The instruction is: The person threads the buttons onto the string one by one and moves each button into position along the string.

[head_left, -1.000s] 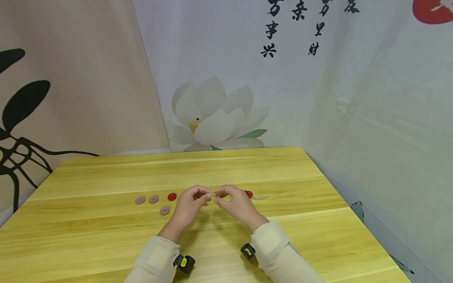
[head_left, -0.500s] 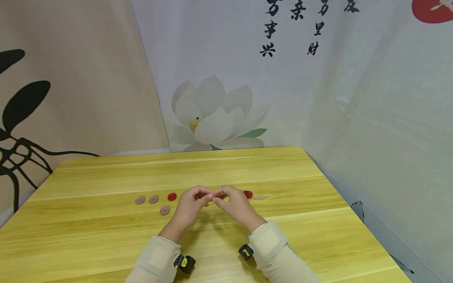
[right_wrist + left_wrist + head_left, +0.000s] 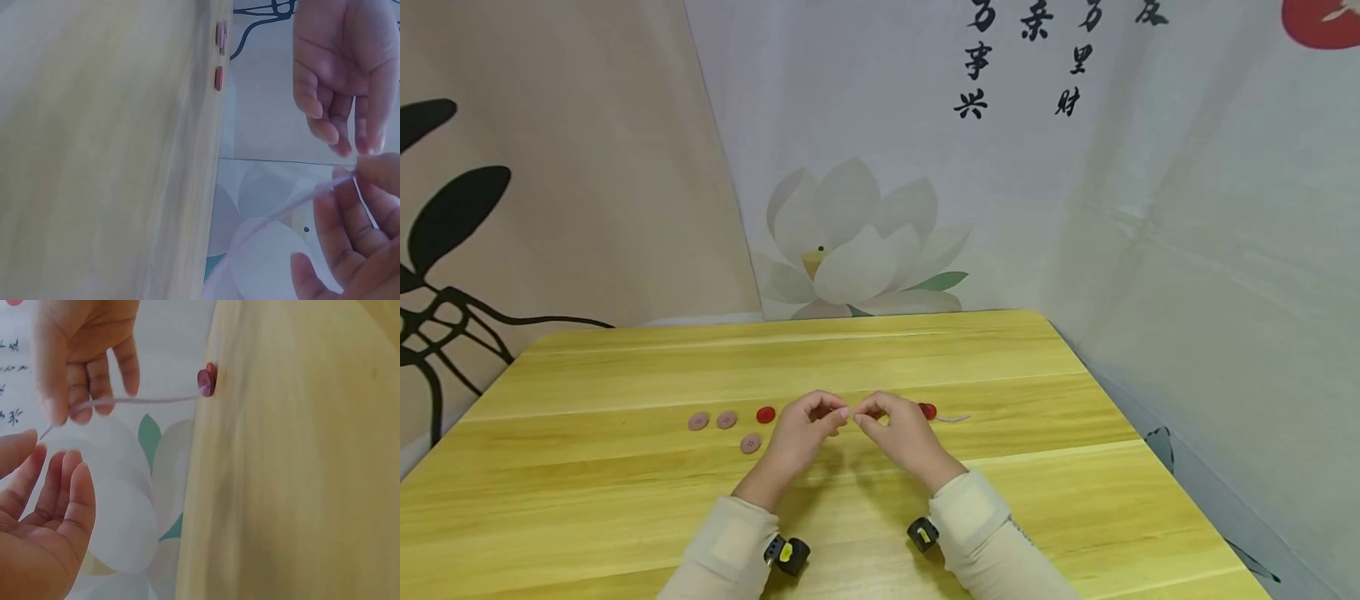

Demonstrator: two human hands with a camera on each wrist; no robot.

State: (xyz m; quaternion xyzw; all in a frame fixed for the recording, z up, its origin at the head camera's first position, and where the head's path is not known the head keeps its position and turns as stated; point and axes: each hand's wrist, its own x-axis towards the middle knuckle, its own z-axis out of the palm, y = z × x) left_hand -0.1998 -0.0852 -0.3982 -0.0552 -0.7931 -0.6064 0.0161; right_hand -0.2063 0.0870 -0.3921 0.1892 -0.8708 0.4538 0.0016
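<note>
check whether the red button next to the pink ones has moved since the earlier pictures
No: in the head view, the red button keeps the same spot against the wood grain of the table, shifted neither way.

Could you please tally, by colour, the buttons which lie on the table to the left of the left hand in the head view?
Pink buttons: 3
Red button: 1
Total: 4 buttons

Three pink buttons [image 3: 750,443] and one red button [image 3: 766,414] lie loose; one cord [image 3: 150,400] carries at least two more red buttons [image 3: 205,383]. One left hand [image 3: 801,429] and one right hand [image 3: 898,425] show.
</note>
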